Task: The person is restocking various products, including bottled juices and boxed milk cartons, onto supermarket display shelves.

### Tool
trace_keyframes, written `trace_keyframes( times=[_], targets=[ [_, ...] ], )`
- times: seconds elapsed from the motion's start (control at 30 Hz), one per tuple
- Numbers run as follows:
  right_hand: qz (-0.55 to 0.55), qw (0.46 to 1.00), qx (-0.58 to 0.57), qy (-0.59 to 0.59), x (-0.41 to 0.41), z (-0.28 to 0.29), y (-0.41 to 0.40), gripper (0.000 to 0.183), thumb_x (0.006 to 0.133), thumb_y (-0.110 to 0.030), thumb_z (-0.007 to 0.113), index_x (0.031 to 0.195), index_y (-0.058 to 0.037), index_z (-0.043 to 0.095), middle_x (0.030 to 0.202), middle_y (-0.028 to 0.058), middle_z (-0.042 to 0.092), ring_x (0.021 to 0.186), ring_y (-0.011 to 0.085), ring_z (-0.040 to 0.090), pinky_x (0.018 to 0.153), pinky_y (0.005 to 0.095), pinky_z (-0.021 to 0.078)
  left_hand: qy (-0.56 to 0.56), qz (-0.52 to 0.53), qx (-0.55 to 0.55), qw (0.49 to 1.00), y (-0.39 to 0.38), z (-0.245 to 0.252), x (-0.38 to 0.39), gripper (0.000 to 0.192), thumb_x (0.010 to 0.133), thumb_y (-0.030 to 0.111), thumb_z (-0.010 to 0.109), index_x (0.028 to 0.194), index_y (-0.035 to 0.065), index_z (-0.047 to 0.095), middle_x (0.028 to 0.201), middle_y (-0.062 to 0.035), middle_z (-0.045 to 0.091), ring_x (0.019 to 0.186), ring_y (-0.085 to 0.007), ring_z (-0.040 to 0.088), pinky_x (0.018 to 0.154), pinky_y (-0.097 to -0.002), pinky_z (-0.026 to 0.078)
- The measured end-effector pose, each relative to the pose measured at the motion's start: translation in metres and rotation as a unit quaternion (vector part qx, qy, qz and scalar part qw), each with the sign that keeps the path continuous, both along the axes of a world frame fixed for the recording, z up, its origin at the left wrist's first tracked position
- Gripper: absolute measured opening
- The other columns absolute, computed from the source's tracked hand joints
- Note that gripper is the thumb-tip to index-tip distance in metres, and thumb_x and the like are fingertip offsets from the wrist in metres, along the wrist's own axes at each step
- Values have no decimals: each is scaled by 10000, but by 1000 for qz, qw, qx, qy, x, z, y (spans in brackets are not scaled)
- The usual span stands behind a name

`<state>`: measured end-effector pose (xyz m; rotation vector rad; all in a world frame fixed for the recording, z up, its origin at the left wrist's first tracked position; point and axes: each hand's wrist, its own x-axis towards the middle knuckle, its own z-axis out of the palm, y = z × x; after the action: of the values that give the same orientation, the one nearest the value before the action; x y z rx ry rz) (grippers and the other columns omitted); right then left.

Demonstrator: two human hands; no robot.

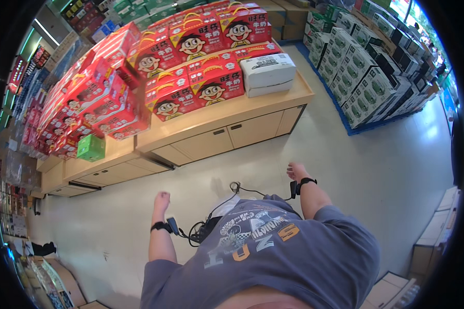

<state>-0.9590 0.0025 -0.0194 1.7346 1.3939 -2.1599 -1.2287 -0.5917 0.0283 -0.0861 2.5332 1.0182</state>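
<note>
My left hand (162, 201) hangs in the air over the pale floor, holding nothing that I can see; its fingers look curled in, though they are small in view. My right hand (296, 171) is also empty, fingers loosely bent and somewhat apart. It is nearest to the front of a light-wood display cabinet (201, 145). On that cabinet are stacked red milk cartons (218, 89) with yellow handles and a cartoon face. A white carton (270, 74) sits at the stack's right end. Each wrist wears a black strap with a small device, from which black cable (236, 188) runs towards my waist.
Leftward, more red cartons (100, 100) cover a lower cabinet, with a green box (91, 148) at its front edge. White-and-green cartons (371, 94) stand on a blue pallet (348, 127) at right. Cabinets (429, 231) line the right rim, and shelving (62, 282) stands lower left.
</note>
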Motion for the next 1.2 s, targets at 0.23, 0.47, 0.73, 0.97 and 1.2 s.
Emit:
trace_keyframes(
  times=[0.23,0.47,0.73,0.97,1.2],
  targets=[
    [-136,986,-63,-77,71,-51,27,315,891,-250,503,1119,-34,523,908,146,616,679,260,619,539,365,502,171,-297,-2,939,244,88,-148,357,832,212,620,1108,-7,560,977,-166,628,881,-267,623,790,-344,498],
    [-258,959,-78,-85,55,-16,70,170,925,-245,441,893,-78,450,669,35,467,503,157,465,461,309,434,304,-510,55,803,479,154,-203,386,804,215,617,1139,36,546,1139,-171,547,1090,-338,512,919,-416,440],
    [-142,981,126,35,-104,97,150,260,885,-259,530,1053,-67,578,963,67,625,787,174,613,631,276,480,337,-526,48,779,638,135,-203,455,809,217,619,1223,66,507,1236,-179,481,1194,-328,446,953,-442,414],
    [31,880,474,19,-249,123,288,327,854,-328,589,925,-12,636,753,90,626,724,220,614,630,321,473,365,-376,-33,851,722,124,-219,521,834,359,591,1249,66,477,1305,-182,441,1248,-330,388,964,-501,376],
    [152,750,644,13,-371,165,343,567,792,-467,649,1128,-18,568,1113,192,562,1053,353,547,864,424,460,319,-195,-131,918,758,125,-191,628,828,513,546,1268,72,463,1371,-173,382,1343,-319,265,986,-617,288]
  ],
)
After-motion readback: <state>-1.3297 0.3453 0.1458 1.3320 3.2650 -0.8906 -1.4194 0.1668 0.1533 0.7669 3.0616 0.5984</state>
